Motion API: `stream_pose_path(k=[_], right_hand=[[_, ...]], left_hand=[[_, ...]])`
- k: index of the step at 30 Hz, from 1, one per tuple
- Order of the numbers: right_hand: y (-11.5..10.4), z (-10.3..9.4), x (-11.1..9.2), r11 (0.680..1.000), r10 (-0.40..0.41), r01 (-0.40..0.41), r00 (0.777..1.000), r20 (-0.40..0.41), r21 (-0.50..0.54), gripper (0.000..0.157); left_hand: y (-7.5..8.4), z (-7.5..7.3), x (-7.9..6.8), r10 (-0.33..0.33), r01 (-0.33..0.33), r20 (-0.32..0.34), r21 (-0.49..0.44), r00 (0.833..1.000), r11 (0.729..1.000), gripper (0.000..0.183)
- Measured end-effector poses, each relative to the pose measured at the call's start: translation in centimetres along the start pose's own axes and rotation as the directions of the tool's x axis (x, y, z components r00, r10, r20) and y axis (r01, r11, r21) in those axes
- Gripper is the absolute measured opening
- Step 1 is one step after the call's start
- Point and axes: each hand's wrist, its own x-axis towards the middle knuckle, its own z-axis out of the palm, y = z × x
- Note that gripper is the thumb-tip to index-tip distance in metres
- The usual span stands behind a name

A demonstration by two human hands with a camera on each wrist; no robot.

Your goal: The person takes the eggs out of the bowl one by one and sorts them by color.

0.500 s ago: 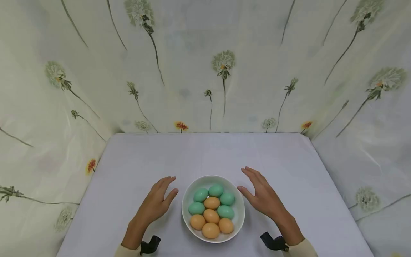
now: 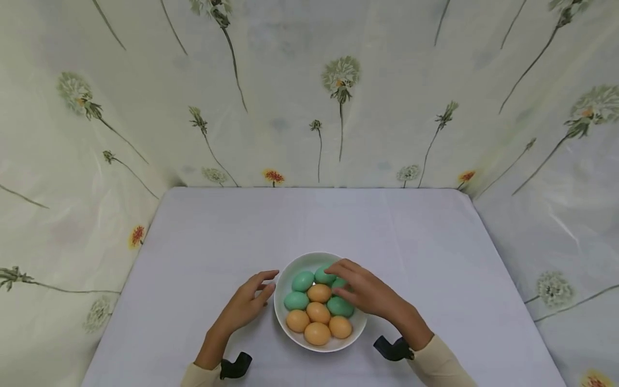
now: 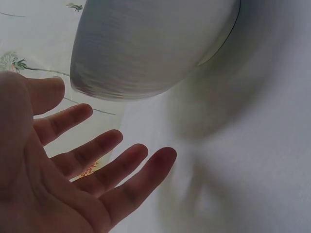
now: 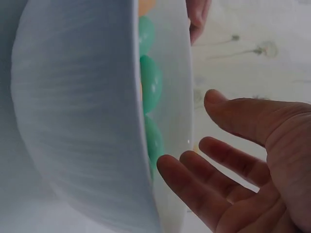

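Note:
A round white bowl (image 2: 359,326) holds several green eggs (image 2: 303,281) and several orange eggs (image 2: 317,333). Over the bowl's right side, my right hand (image 2: 366,288) reaches with loosely bent fingers and nothing between them; it covers part of the green eggs at the back right. In the right wrist view its fingertips (image 4: 170,165) are close to the bowl's rim, beside a green egg (image 4: 151,85). At the bowl's left rim is my left hand (image 2: 247,305), fingers spread and holding nothing. The left wrist view shows its palm (image 3: 53,194) under the bowl's outer wall (image 3: 146,48).
The bowl stands on a table with a white cloth (image 2: 232,226), near its front. Behind and at both sides hangs a pale curtain (image 2: 280,70) printed with dandelions. Black wrist mounts (image 2: 237,366) sit on both wrists below the hands.
My right hand has moved left, from beside the bowl to over its eggs. The left hand has come closer to the left rim. The head view has shifted slightly; the eggs lie as before.

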Motion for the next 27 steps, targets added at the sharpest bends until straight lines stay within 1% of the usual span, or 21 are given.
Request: stream_pose_path(k=[2,4,7,11,14,17,19,22,27], right_hand=[[0.1,0.0,0.6,0.999,-0.031,0.031,0.999,0.028,0.010,0.037],[0.2,0.1,1.1,0.999,-0.051,0.051,0.997,0.060,-0.001,0.034],[0.3,0.1,1.9,0.996,-0.086,0.089,0.990,0.111,-0.024,0.030],[0.4,0.2,2.7,0.984,-0.157,0.169,0.972,0.177,-0.058,0.025],[0.3,0.2,3.3,0.978,-0.176,0.197,0.955,0.237,-0.068,0.022],[0.2,0.2,3.9,0.982,-0.147,0.176,0.942,0.301,-0.070,0.021],[0.3,0.2,4.2,0.985,-0.126,0.156,0.936,0.328,-0.069,0.021],[0.4,0.3,4.5,0.988,-0.113,0.142,0.932,0.345,-0.059,0.021],[0.5,0.3,4.9,0.989,-0.126,0.145,0.919,0.373,-0.024,0.021]], left_hand=[[0.0,0.1,0.0,-0.004,0.005,0.015,-0.054,1.000,0.999,0.045],[-0.1,0.2,0.0,-0.010,0.013,0.028,-0.104,1.000,0.994,0.043],[-0.1,0.3,0.0,-0.020,0.030,0.057,-0.185,0.998,0.982,0.043],[-0.1,0.6,-0.1,-0.016,0.041,0.092,-0.279,0.996,0.959,0.045],[0.0,0.9,-0.1,-0.008,0.037,0.096,-0.310,0.995,0.950,0.047],[0.0,1.2,-0.1,-0.011,0.041,0.094,-0.322,0.995,0.946,0.047],[-0.1,1.3,-0.2,-0.013,0.043,0.094,-0.324,0.995,0.945,0.046],[0.0,1.4,-0.3,-0.027,0.054,0.085,-0.330,0.996,0.942,0.046],[0.1,1.6,-0.5,-0.049,0.071,0.071,-0.355,0.996,0.932,0.047]])
